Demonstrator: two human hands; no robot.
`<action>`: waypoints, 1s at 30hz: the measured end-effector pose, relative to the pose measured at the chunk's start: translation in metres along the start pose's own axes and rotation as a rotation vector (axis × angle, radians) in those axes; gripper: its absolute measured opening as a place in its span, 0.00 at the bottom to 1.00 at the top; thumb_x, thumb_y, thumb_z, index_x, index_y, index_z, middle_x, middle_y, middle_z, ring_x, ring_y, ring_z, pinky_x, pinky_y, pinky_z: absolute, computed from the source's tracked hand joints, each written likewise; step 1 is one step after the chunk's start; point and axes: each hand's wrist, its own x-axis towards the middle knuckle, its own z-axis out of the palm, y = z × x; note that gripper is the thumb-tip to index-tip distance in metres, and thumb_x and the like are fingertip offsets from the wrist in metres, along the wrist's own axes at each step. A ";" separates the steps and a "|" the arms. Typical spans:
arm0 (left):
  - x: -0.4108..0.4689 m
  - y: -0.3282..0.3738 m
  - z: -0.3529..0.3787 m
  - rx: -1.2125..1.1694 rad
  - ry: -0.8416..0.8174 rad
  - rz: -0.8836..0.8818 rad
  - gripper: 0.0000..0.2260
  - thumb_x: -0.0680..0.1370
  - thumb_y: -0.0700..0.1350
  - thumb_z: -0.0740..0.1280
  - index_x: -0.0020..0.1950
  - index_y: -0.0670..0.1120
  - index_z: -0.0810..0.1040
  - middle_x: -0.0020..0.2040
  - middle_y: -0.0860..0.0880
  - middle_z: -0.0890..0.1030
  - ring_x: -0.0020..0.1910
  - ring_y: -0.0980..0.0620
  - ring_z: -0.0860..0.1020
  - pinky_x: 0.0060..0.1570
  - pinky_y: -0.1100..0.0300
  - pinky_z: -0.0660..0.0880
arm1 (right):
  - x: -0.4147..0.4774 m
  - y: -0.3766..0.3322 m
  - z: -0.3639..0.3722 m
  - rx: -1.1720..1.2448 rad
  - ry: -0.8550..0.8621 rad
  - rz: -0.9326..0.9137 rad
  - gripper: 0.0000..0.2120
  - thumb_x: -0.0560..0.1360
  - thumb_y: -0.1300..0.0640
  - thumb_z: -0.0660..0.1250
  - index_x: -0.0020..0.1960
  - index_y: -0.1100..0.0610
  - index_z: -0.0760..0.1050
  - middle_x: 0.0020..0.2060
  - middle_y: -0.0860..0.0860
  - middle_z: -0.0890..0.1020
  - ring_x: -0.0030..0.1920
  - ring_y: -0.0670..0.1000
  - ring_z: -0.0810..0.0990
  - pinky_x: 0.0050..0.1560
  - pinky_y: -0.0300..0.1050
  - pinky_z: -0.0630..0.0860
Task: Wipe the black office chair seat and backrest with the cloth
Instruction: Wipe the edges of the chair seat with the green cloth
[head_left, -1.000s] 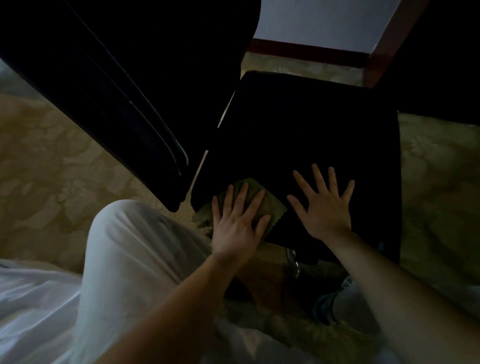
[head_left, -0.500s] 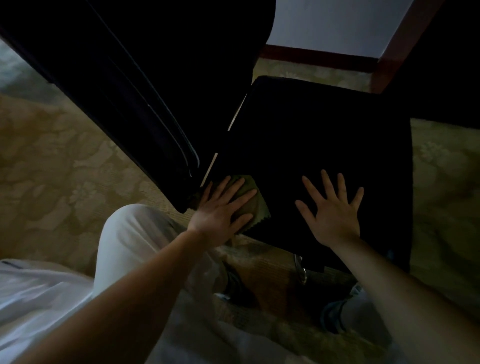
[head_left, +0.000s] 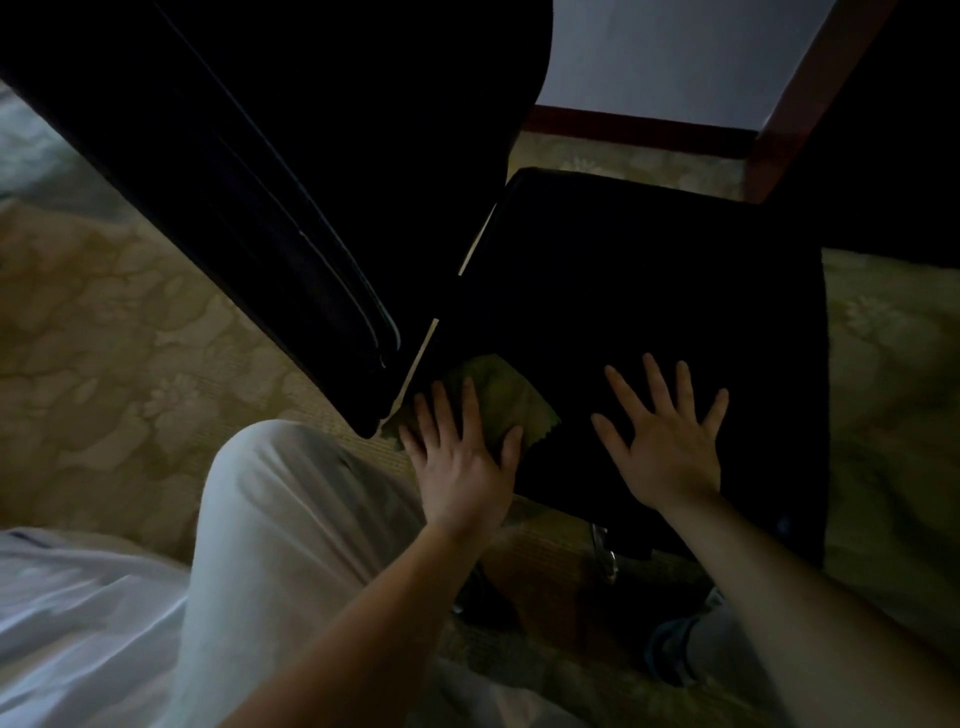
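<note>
The black office chair seat (head_left: 649, 291) fills the middle of the head view, and its black backrest (head_left: 270, 171) slants across the upper left. A green cloth (head_left: 498, 395) lies on the seat's near left corner, close to the backrest's lower end. My left hand (head_left: 462, 462) presses flat on the cloth with straight fingers. My right hand (head_left: 665, 447) lies flat on the bare seat to the right, fingers spread, holding nothing.
Patterned beige carpet (head_left: 130, 332) surrounds the chair. My knee in light trousers (head_left: 291, 499) is just left of the seat's near corner. A wall with a dark red baseboard (head_left: 639, 130) runs behind. A metal part of the chair base (head_left: 605, 551) shows under the seat.
My left hand slid the cloth left toward the backrest, then turned back so its fingers point up the seat. My right hand has stayed flat in about the same spot.
</note>
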 end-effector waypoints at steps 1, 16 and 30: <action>0.000 -0.003 0.000 0.010 -0.029 0.009 0.37 0.78 0.70 0.41 0.83 0.53 0.46 0.83 0.45 0.43 0.81 0.44 0.37 0.78 0.38 0.38 | 0.000 0.000 0.000 -0.001 0.001 -0.004 0.33 0.78 0.29 0.33 0.81 0.37 0.41 0.83 0.49 0.45 0.81 0.59 0.38 0.76 0.72 0.38; 0.005 -0.008 -0.005 0.125 -0.126 0.151 0.32 0.79 0.63 0.36 0.83 0.57 0.44 0.82 0.41 0.39 0.80 0.40 0.34 0.76 0.39 0.33 | -0.002 -0.004 0.000 0.030 0.025 0.000 0.34 0.78 0.29 0.33 0.81 0.38 0.45 0.83 0.50 0.48 0.81 0.60 0.41 0.76 0.73 0.40; 0.066 -0.029 -0.029 0.272 -0.288 0.314 0.35 0.79 0.72 0.49 0.80 0.64 0.37 0.82 0.47 0.34 0.80 0.45 0.34 0.76 0.44 0.34 | 0.000 0.002 0.001 0.022 0.010 -0.015 0.33 0.79 0.29 0.34 0.81 0.37 0.45 0.83 0.50 0.48 0.82 0.60 0.41 0.75 0.73 0.41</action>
